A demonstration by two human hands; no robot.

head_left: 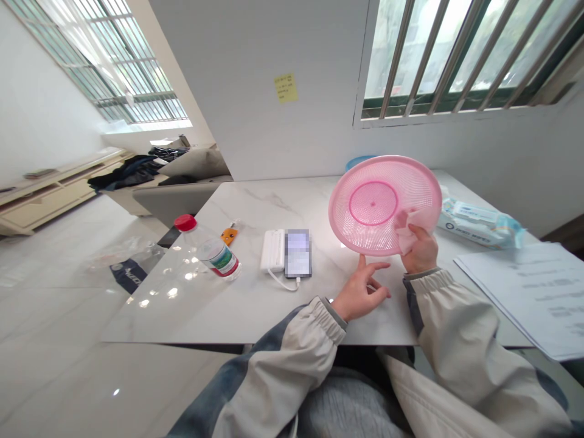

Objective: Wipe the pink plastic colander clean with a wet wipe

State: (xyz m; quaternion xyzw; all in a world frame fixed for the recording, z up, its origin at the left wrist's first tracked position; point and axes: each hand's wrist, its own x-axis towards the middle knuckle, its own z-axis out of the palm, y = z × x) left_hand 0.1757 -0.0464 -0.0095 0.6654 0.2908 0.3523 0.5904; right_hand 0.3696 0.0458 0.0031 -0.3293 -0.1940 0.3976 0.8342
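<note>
A pink mesh plastic basket (339,205) is held up on its edge above the table, its round base ring facing me. My right hand (420,250) grips its lower right rim, with a crumpled pale pink wipe (407,225) pressed between the fingers and the mesh. Below the basket is my left hand (360,294), fingers spread and holding nothing. Its index fingertip reaches up to the bottom rim; whether it touches I cannot tell. Behind the basket, part of a blue round item (358,162) shows.
On the marble-look table (246,316) are a phone (298,254) cabled to a white power bank (272,250), a red-capped bottle (221,258) and an orange trinket (229,235). A wipes pack (479,222) and printed sheets (524,292) lie right. A wall (319,140) stands behind.
</note>
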